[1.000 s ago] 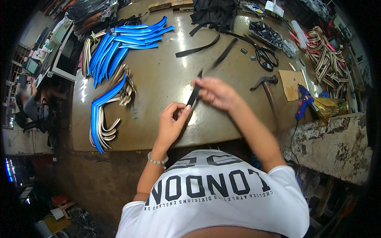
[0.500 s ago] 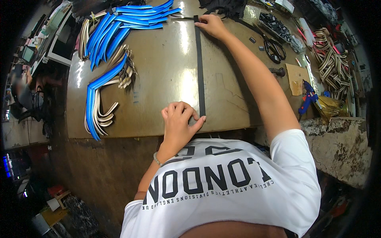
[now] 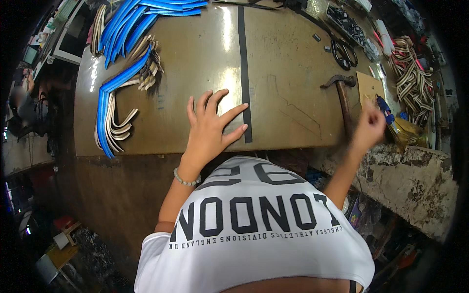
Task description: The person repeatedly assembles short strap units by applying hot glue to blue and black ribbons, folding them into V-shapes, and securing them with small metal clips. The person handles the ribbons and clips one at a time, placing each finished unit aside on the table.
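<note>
On the brown table (image 3: 195, 63), blue bands (image 3: 129, 27) lie left of the black strap (image 3: 245, 73), which runs straight. The left hand (image 3: 209, 124), open and spread, rests fingertips on the strap's edge, seemingly steadying it. Well right of the strap, the blurred right hand (image 3: 370, 129) is beside the blue glue gun (image 3: 384, 105); whether it grips anything cannot be told.

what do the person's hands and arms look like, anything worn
The left hand and right hand are ungloved. A pale green, round-beaded bracelet circles the left wrist; none shows on the blurred right one. The white, short-sleeved T-shirt has black lettering.
</note>
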Demonstrator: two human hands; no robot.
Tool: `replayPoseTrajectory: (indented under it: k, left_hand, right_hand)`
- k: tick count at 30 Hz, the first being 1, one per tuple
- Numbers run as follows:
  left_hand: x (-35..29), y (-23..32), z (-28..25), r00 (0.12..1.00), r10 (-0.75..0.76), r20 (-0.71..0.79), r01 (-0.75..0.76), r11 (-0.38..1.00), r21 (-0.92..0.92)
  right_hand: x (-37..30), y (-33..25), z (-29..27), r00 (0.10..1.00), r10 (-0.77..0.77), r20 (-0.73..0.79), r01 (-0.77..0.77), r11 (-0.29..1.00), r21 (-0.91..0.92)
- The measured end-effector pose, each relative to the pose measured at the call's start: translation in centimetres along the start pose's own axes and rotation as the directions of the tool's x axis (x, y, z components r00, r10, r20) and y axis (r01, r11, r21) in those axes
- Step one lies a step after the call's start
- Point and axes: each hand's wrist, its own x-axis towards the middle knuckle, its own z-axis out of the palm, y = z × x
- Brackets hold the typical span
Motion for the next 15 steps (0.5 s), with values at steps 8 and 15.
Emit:
replayPoseTrajectory:
  k: [8, 15]
  left_hand:
    - [-0.3, -0.1, -0.1, 0.999, 0.053, 0.002, -0.053, 0.998, 0.022]
    - [-0.9, 0.1, -0.3, 1.0, 0.006, 0.005, -0.006, 1.0, -0.019]
  right_hand:
    - [7.0, 13.3, -2.9, 0.998, 0.028, -0.055, -0.042, 0.964, -0.262]
    - [1.3, -3.6, 0.8, 0.841, 0.007, 0.541, -0.166, 0.955, 0.245]
